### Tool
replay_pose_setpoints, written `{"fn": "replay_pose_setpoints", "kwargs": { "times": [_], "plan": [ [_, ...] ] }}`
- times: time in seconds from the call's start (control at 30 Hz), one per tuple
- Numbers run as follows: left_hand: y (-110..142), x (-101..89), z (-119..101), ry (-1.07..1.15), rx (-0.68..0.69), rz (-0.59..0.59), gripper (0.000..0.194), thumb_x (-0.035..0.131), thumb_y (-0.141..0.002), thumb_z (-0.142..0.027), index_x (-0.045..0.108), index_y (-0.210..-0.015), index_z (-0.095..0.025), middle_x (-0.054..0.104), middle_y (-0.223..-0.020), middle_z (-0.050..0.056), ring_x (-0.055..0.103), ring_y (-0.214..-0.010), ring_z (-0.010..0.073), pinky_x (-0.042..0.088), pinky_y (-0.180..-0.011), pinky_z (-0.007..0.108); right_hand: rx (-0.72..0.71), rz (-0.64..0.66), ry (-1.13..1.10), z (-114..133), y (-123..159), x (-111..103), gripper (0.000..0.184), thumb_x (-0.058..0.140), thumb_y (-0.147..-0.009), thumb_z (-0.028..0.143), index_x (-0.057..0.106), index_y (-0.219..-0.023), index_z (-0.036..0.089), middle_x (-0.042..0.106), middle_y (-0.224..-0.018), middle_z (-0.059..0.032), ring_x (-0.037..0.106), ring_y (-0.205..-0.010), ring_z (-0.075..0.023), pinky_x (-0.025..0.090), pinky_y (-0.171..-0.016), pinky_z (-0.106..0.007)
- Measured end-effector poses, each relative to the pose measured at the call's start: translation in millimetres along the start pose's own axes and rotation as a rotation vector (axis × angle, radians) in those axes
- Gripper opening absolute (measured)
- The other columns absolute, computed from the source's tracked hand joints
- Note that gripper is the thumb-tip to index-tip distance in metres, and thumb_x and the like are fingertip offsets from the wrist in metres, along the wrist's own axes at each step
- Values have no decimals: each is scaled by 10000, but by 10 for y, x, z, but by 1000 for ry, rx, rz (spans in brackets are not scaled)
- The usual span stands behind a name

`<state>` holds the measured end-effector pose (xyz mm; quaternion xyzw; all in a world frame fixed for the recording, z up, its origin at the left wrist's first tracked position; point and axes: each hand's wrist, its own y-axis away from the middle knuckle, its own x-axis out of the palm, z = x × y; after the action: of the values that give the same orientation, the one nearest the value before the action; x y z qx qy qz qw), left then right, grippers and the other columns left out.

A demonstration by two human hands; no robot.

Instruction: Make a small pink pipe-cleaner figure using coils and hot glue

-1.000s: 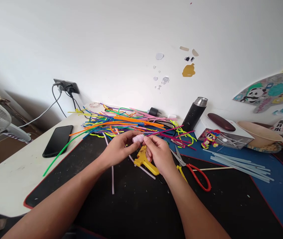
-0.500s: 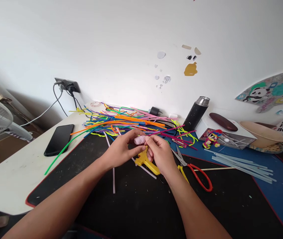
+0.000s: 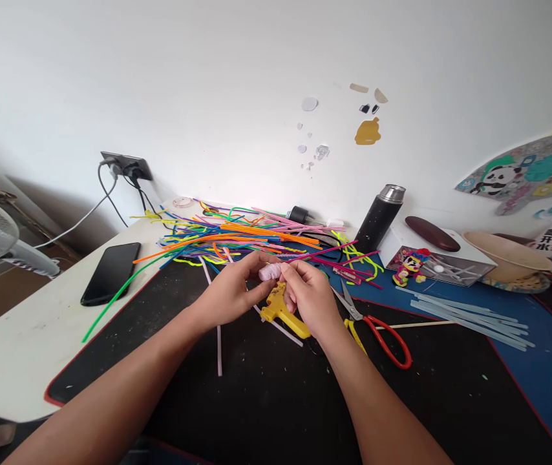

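A small pale pink coil of wound pipe cleaner (image 3: 269, 272) is pinched between both hands above the black mat. My left hand (image 3: 234, 289) closes on its left side with thumb and fingers. From the other side, the fingertips of my right hand (image 3: 309, 292) grip its right end. Beneath the hands lies a yellow glue gun (image 3: 283, 316), partly covered by my fingers. Pale pink pipe cleaners (image 3: 219, 349) lie on the mat below my left hand. Red-handled scissors (image 3: 388, 342) rest with blades parted, right of my right hand.
A heap of coloured pipe cleaners (image 3: 237, 236) spreads along the wall. A phone (image 3: 111, 274) lies at left. On the right are a black thermos (image 3: 381, 218), a small colourful figure (image 3: 409, 268), clear glue sticks (image 3: 470, 316), a bowl (image 3: 509, 250) and a white box (image 3: 472, 261).
The whole view has shifted slightly. Both hands still hold the pale pink coil, with the right fingertips moved a little along its end.
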<state>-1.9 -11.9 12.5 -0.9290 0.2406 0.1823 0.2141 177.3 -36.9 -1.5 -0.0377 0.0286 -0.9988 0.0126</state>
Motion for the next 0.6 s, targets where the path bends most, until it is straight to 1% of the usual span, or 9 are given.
{"fn": "replay_pose_setpoints", "kwargs": {
  "times": [0.13,0.27,0.4,0.6],
  "plan": [
    [8,11,8,-140,26,-33,266,591,-990,-349,644,-1203,-199,752,-1096,52,700,-944,196,535,-818,261,1,2,0,-29,-11,4,341,641,-933,477,566,-727,215,406,-452,105,428,-352,-86,314,-409,-222],
    [6,7,23,-233,37,-70,295,579,-1006,-375,686,-1225,-210,779,-1068,44,714,-924,197,523,-810,260,17,4,-4,-49,-11,16,366,645,-931,501,551,-719,218,397,-450,106,423,-346,-86,306,-401,-221],
    [-1,4,25,-260,84,-111,273,600,-1000,-379,729,-1149,-190,779,-1088,75,711,-962,210,525,-852,279,22,-2,1,-73,-12,12,391,649,-930,523,530,-709,223,400,-450,105,421,-348,-87,310,-400,-221],
    [6,63,49,-261,85,-141,247,614,-985,-341,727,-1155,-204,767,-1005,57,698,-882,191,535,-822,278,28,4,20,-90,-8,12,381,633,-935,512,527,-704,227,388,-436,106,416,-340,-93,306,-389,-225]
  ]
}}
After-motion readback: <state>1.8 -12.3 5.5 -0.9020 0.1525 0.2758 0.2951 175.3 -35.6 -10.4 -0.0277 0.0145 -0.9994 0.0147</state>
